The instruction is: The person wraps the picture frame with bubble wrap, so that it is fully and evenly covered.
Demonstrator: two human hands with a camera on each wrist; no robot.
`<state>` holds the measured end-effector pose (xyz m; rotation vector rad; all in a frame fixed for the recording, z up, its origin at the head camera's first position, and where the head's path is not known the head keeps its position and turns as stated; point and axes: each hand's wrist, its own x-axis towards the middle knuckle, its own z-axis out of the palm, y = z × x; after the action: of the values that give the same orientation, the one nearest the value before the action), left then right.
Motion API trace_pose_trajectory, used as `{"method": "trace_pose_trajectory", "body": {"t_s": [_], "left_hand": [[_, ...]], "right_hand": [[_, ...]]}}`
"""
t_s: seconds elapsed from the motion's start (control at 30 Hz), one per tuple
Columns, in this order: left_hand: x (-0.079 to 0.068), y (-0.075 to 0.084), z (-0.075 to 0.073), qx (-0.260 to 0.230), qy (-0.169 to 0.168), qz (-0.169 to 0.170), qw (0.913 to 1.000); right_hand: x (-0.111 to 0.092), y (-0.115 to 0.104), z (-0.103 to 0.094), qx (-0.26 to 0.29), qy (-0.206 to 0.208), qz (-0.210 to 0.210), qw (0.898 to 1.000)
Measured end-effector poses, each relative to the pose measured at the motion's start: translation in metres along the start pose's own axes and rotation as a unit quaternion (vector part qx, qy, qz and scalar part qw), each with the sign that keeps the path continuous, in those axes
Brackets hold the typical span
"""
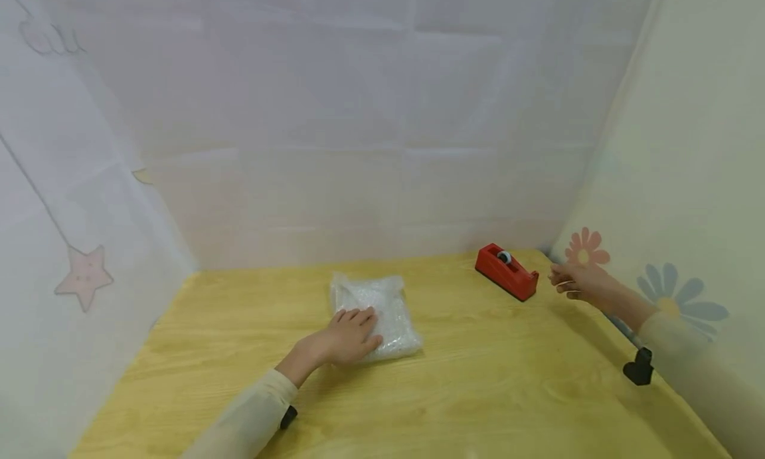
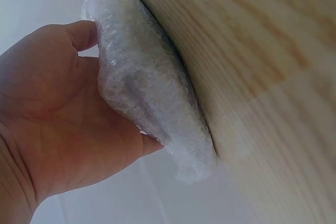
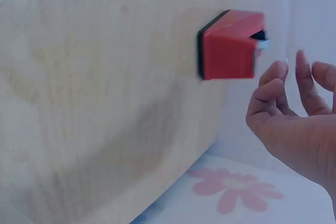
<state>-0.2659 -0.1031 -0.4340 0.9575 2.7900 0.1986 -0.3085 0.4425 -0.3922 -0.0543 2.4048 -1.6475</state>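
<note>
A big wooden table (image 1: 478,392) fills the bottom of the view, light yellow with wavy grain. White sheets hang behind it and at both sides, with a pink star (image 1: 84,276) on the left one and a pink flower (image 1: 586,248) and a blue flower (image 1: 681,299) on the right one. On the table, a bit left of the middle, lies a flat bubble wrap packet (image 1: 382,306), soft and see-through white. The left hand (image 1: 349,339) lies on the near corner of the packet, palm down, with its fingers fairly straight and spread on top. In the left wrist view the palm and thumb press against the packet (image 2: 152,93) and hold it down on the wood; the fingers do not wrap around it. Far back on the right side of the table sits a red tape holder (image 1: 507,271) with a small roll in it. The right hand (image 1: 576,281) hovers in the air just beside the tape holder, not touching it. Its fingers (image 3: 273,85) are loosely bent and apart, and it holds nothing. A small black clip (image 1: 638,367) sits at the right edge of the table, near the right sleeve.
</note>
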Motion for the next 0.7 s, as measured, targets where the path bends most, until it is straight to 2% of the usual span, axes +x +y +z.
{"method": "trace_pose_trajectory", "body": {"t_s": [0.13, 0.23, 0.43, 0.53, 0.7], "left_hand": [[0.001, 0.001, -0.005, -0.004, -0.003, -0.004, 1.0], [0.002, 0.002, -0.006, -0.004, -0.006, -0.008, 0.9999], [0.003, 0.01, -0.01, -0.006, -0.008, -0.014, 0.9999], [0.003, 0.015, -0.01, -0.009, -0.007, -0.016, 0.9998], [0.005, 0.025, -0.011, -0.005, -0.001, -0.013, 0.9999]], "right_hand": [[0.001, -0.03, 0.007, 0.003, -0.059, 0.01, 0.998], [0.005, -0.047, 0.018, 0.02, -0.104, -0.005, 0.994], [0.012, -0.075, 0.044, 0.099, -0.174, -0.031, 0.979], [0.016, -0.085, 0.058, 0.109, -0.194, -0.036, 0.974], [0.022, -0.097, 0.08, 0.093, -0.198, -0.039, 0.975]]}}
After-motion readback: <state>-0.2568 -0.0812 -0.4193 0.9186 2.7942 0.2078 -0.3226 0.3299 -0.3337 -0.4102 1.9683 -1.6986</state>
